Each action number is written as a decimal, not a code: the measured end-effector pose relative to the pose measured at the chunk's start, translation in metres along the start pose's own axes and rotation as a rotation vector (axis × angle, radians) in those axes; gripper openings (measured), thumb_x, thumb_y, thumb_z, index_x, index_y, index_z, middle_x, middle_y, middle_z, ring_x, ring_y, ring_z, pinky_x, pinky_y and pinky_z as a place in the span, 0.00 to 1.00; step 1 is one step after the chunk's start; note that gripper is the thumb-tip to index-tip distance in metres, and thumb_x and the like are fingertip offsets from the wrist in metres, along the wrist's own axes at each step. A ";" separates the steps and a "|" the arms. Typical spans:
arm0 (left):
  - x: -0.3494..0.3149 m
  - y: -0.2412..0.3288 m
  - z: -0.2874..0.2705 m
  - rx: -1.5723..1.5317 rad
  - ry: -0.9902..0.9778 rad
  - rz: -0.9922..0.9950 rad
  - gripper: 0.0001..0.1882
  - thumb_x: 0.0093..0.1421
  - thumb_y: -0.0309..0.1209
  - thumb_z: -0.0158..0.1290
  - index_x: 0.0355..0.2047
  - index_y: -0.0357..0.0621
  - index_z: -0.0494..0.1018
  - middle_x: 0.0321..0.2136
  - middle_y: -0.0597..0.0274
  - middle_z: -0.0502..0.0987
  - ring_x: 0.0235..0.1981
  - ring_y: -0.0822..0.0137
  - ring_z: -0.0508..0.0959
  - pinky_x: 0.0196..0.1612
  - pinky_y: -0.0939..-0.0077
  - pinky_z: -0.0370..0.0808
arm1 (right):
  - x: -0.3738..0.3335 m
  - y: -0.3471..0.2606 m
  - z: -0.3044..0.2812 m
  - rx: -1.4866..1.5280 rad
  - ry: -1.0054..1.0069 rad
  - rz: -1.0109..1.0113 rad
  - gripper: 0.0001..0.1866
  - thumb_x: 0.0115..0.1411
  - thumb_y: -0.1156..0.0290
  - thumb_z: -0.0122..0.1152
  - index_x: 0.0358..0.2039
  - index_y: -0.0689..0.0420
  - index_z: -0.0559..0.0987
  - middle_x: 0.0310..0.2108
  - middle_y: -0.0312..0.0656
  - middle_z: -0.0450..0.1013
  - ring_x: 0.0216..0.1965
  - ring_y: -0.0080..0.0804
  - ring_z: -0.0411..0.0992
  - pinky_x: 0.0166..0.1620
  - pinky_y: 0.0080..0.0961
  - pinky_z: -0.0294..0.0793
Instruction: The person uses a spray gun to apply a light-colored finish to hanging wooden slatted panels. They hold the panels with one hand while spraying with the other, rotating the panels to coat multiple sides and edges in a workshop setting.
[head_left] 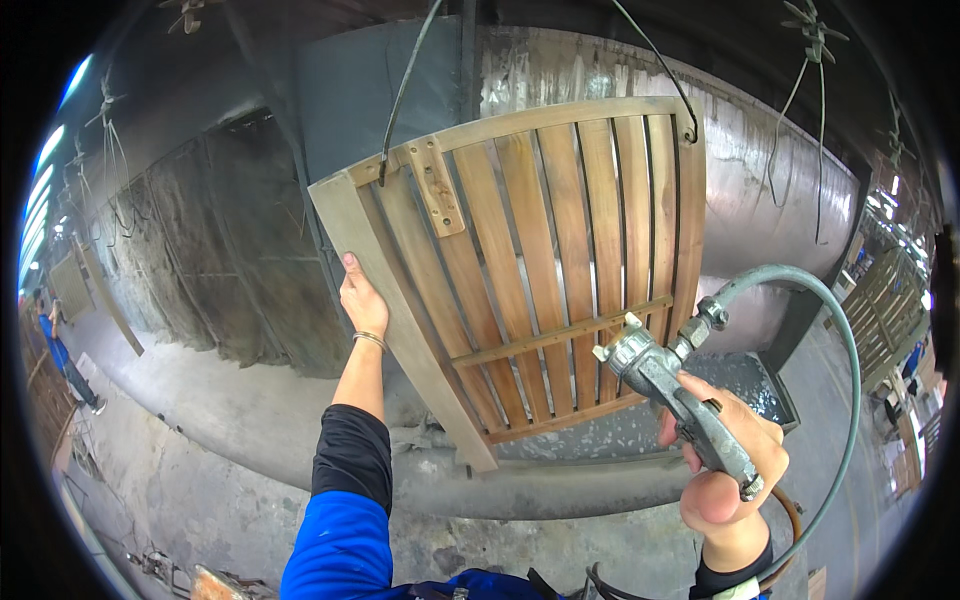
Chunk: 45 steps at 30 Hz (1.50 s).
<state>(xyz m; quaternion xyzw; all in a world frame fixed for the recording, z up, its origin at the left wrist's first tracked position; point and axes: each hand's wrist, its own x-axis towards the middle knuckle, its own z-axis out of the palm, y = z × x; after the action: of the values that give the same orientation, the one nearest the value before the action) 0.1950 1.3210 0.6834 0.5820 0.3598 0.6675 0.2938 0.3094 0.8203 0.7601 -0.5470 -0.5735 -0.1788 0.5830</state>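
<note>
A slatted wooden panel (560,230) hangs tilted in front of me from two metal hooks (408,75). My left hand (362,300) grips the pale left edge board of the panel, thumb on its front face, the other fingers mostly hidden behind it. In my right hand (735,440) is a metal spray gun (660,375), its nozzle toward the panel's lower right part. A grey-green hose (850,370) loops from the gun's fitting down past my right wrist. A short wooden block with holes (436,187) sits at the panel's upper left.
Behind the panel stands a metal-sheeted booth wall (740,190), with a water-filled trough (735,380) below. Empty wire hooks (820,120) hang at right. A person in blue (55,345) stands far left. More slatted panels (880,310) are at far right.
</note>
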 end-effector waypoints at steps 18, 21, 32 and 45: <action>-0.006 0.007 -0.006 0.007 0.020 0.022 0.50 0.72 0.68 0.34 0.48 0.23 0.78 0.39 0.37 0.83 0.45 0.47 0.82 0.54 0.59 0.73 | 0.043 -0.005 -0.056 -0.172 -0.054 -0.184 0.51 0.50 0.29 0.67 0.50 0.73 0.81 0.22 0.42 0.76 0.22 0.29 0.77 0.27 0.22 0.73; -0.007 0.008 -0.006 0.010 0.021 0.050 0.49 0.72 0.68 0.34 0.49 0.24 0.78 0.40 0.35 0.83 0.46 0.45 0.82 0.55 0.58 0.73 | 0.040 -0.005 -0.059 -0.168 -0.046 -0.164 0.50 0.51 0.30 0.68 0.50 0.73 0.81 0.22 0.43 0.76 0.23 0.28 0.77 0.28 0.23 0.74; -0.010 0.011 -0.010 0.029 0.054 0.037 0.48 0.73 0.67 0.34 0.50 0.24 0.78 0.41 0.35 0.83 0.47 0.44 0.82 0.55 0.57 0.73 | 0.003 0.002 -0.096 -0.251 -0.530 0.099 0.41 0.50 0.42 0.78 0.47 0.71 0.84 0.27 0.52 0.81 0.26 0.43 0.83 0.31 0.31 0.79; -0.010 0.013 -0.014 0.067 0.097 0.076 0.49 0.72 0.67 0.34 0.50 0.23 0.77 0.40 0.33 0.83 0.45 0.44 0.82 0.54 0.57 0.73 | 0.045 0.017 -0.123 -0.333 -0.135 -0.299 0.47 0.48 0.34 0.73 0.48 0.70 0.83 0.22 0.45 0.76 0.21 0.32 0.77 0.26 0.26 0.73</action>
<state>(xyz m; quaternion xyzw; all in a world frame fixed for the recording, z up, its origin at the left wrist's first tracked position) 0.1829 1.3042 0.6875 0.5718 0.3735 0.6931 0.2307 0.3948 0.7413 0.8230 -0.5554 -0.6483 -0.3184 0.4122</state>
